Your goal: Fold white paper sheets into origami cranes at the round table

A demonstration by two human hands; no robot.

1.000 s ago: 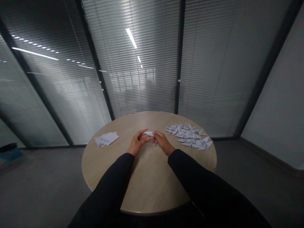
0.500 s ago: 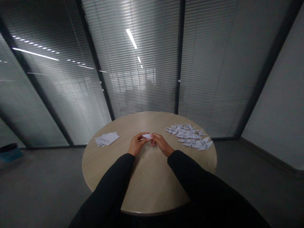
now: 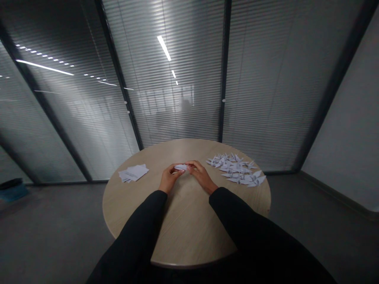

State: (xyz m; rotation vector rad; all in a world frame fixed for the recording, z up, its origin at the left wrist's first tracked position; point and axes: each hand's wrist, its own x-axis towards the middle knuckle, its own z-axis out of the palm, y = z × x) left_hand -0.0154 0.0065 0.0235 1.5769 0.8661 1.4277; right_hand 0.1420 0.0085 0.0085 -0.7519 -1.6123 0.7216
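Between my two hands, over the middle of the round table, is a small folded piece of white paper [image 3: 180, 167]. My left hand [image 3: 169, 177] grips its left side, thumb below and fingers along the far edge. On the right side my right hand [image 3: 201, 175] pinches it, with the index finger stretched along the top. The paper's exact folds are too small to make out. Right of my hands lies a spread of folded paper cranes [image 3: 237, 169]. To the left rests a loose stack of white paper sheets [image 3: 134, 172].
The round wooden table [image 3: 189, 228] has a curved edge close to my body. Behind it stands a glass partition with blinds [image 3: 183, 118]. A blue bin [image 3: 13, 190] is on the floor at far left, and a plain wall [image 3: 349, 130] rises at right.
The folded paper has turned a little and shows a narrower face. My right hand's fingers have moved up and forward from a curled position to lie along its far edge.
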